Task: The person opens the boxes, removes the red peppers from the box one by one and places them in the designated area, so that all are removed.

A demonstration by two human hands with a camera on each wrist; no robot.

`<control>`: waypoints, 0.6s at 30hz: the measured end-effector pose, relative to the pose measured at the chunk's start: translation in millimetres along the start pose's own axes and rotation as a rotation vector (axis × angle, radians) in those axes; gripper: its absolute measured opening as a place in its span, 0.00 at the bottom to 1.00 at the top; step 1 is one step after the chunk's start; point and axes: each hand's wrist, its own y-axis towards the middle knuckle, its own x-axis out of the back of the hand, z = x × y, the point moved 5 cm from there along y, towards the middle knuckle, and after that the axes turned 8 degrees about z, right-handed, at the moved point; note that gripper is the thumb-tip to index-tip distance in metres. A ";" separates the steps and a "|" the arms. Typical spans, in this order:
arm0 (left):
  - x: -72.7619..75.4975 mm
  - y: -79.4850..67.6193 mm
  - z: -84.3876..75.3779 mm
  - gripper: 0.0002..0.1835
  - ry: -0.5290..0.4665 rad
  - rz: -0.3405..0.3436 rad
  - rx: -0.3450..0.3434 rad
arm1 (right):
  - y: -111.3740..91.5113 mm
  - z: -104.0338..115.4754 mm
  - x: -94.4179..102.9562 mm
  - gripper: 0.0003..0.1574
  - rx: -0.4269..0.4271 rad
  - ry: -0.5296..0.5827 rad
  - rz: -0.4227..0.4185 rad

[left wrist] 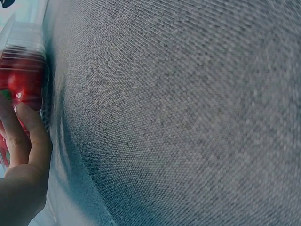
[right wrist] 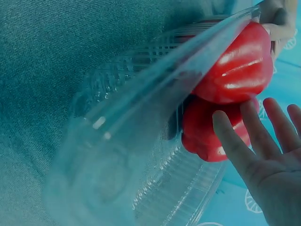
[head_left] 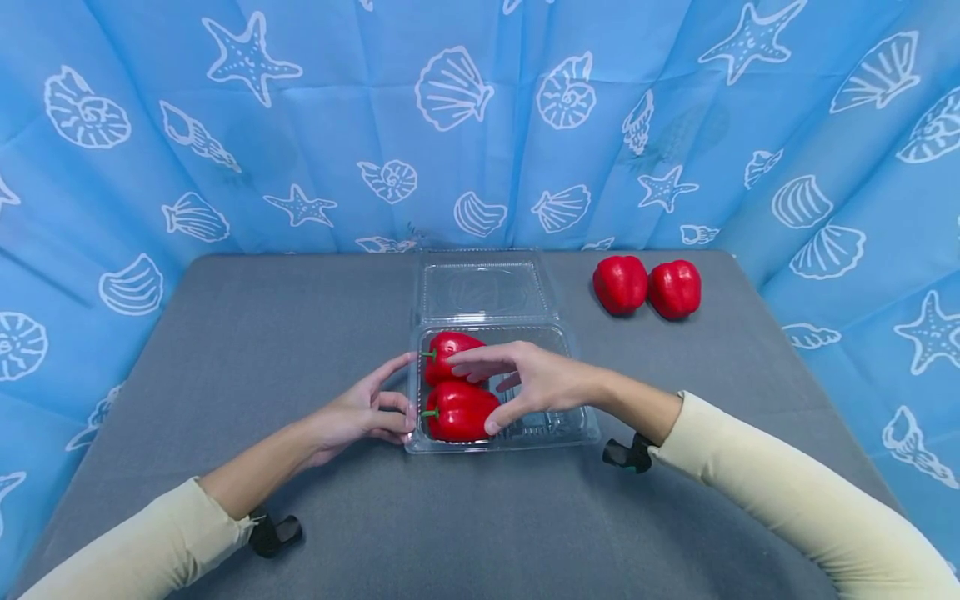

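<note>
A clear plastic clamshell container (head_left: 555,429) lies open in the middle of the table. Two red bell peppers with green stems lie side by side in its left part, the near pepper (head_left: 459,414) and the far pepper (head_left: 448,346). At the left rim, my left hand (head_left: 360,412) holds the container's edge with bent fingers. My right hand (head_left: 536,379) is over the peppers, fingers spread and holding nothing; it partly hides the far one. In the right wrist view, the fingers (right wrist: 261,132) stand beside the peppers; whether they touch cannot be told.
Two more red peppers sit together at the back right of the table, one pepper (head_left: 621,285) beside another pepper (head_left: 674,289). The container's lid (head_left: 483,287) lies folded back toward the blue curtain (head_left: 480,150). Grey cloth (head_left: 315,317) covers the table.
</note>
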 end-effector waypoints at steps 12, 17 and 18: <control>1.0 -0.6 0.6 0.48 -0.002 -0.005 0.002 | 7.5 -3.0 -9.4 0.47 -0.041 -0.145 0.021; 0.6 -1.8 -0.5 0.48 -0.003 0.001 -0.003 | 10.1 -0.5 -11.8 0.49 -0.064 -0.287 0.026; 0.6 -1.8 -0.5 0.48 -0.004 0.001 -0.001 | 10.7 0.1 -12.1 0.50 -0.069 -0.326 0.028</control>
